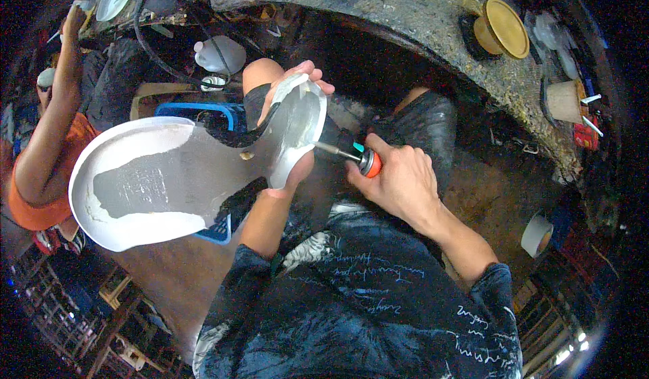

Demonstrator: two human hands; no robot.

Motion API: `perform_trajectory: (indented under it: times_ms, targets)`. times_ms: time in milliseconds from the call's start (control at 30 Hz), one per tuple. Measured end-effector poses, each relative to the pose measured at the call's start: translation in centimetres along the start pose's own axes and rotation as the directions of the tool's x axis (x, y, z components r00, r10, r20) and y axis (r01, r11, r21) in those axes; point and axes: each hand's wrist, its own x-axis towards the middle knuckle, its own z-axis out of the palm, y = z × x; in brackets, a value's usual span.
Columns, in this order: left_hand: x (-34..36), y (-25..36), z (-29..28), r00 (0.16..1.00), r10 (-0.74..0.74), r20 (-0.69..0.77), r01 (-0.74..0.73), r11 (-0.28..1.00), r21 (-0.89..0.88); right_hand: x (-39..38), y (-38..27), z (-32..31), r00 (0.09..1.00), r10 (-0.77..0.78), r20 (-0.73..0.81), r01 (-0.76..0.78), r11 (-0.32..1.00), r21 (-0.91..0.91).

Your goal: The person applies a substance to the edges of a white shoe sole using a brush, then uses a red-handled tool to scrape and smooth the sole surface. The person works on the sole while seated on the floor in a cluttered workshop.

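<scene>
My left hand (287,98) pinches the narrow end of the large white moulded shell (169,183), which lies across my lap. My right hand (399,183), wrapped tight, presses the orange-collared black rotary tool (351,150) against it. A blue plastic crate (216,119) sits beneath.

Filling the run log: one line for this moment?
left hand: holds white moulded shell | right hand: grips rotary tool, tip at shell
</scene>
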Motion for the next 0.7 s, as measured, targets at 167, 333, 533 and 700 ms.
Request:
perform_trajectory:
  times_ms: [167,333,533,700]
  targets:
    - [1.7,-1.9,-2.5,0.932,0.216,0.291,-0.204,0.976,-0.071,-0.4,-0.1,-0.2,0.996,0.023,0.083,-0.026,0.999,0.036]
    - [-1.2,-2.5,-2.0,0.974,0.22,0.05,-0.226,0.95,0.216,-0.8,-0.3,0.0,0.997,0.01,0.075,-0.014,0.999,0.043]
    - [-1.2,-1.3,-0.9,0.991,0.129,0.035,-0.133,0.975,0.177,0.1,0.7,0.2,1.0,0.012,0.024,-0.012,1.0,-0.012]
    - [-2.4,-1.1,1.6,0.976,0.006,-0.217,0.009,0.998,0.068,1.7,2.2,0.1,0.993,-0.029,-0.114,0.015,0.992,-0.126]
